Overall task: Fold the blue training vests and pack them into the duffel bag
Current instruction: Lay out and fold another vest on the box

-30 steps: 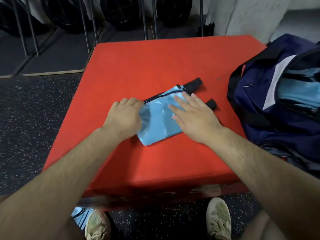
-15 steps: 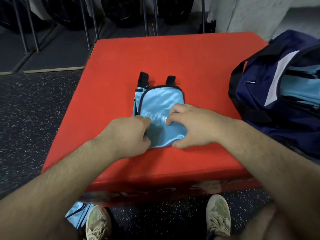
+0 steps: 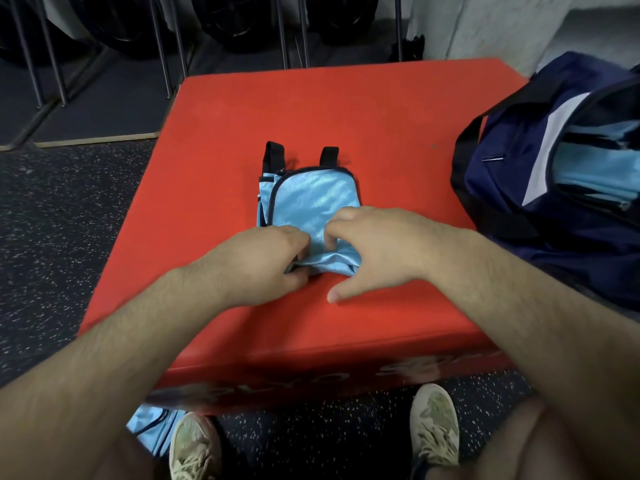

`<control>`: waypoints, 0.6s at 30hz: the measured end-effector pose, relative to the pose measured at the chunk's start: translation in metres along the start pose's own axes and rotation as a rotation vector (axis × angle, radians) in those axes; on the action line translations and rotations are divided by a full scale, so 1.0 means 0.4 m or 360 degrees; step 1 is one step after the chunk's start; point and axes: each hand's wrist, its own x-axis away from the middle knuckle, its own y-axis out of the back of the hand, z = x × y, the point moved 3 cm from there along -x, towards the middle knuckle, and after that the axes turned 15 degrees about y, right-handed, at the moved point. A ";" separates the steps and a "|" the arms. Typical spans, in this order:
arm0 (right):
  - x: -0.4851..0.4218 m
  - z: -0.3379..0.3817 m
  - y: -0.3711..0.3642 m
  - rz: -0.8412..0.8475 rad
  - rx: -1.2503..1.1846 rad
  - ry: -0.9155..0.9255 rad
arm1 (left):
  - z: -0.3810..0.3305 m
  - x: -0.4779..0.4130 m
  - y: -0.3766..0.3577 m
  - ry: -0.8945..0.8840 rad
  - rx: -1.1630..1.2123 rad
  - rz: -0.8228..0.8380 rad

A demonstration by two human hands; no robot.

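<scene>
**Near hem of the vest now bunched up between your hands**

At the lower left of the frame a spare blue vest point(image 3: 149, 427) lies on the floor beside your shoe. Your left hand point(image 3: 266, 261) has its grip closed on the near left corner of the folded vest point(image 3: 311, 199), fingers curled under the fabric. The vest sits in the middle of the red counter point(image 3: 214, 161), its two black straps pointing to the top of the frame, as half a second ago. What differs is the hem: it lay flat then and is now raised in a small roll. Your right hand point(image 3: 377, 251) curls its fingers over the near right corner, thumb splayed on the counter. At the right edge the navy duffel bag point(image 3: 519, 188) stands open, with folded blue vests point(image 3: 595, 168) inside.
</scene>
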 end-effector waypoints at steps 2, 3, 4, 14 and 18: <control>0.000 -0.001 0.001 -0.0031 0.0007 0.0004 | 0.005 -0.002 0.001 0.0015 0.0032 -0.0001; 0.000 -0.004 0.002 -0.0052 -0.0005 -0.0001 | 0.007 -0.003 0.003 0.0023 0.0034 -0.0008; 0.001 -0.006 0.005 -0.0069 -0.0019 -0.0008 | 0.008 -0.005 0.004 0.0022 0.0014 -0.0022; -0.004 -0.041 0.009 -0.0195 -0.0204 -0.0040 | 0.011 -0.001 -0.007 -0.0148 -0.0114 -0.0077; -0.004 -0.054 0.015 -0.0275 -0.0250 -0.0017 | 0.036 -0.007 0.008 -0.0050 -0.0030 -0.0038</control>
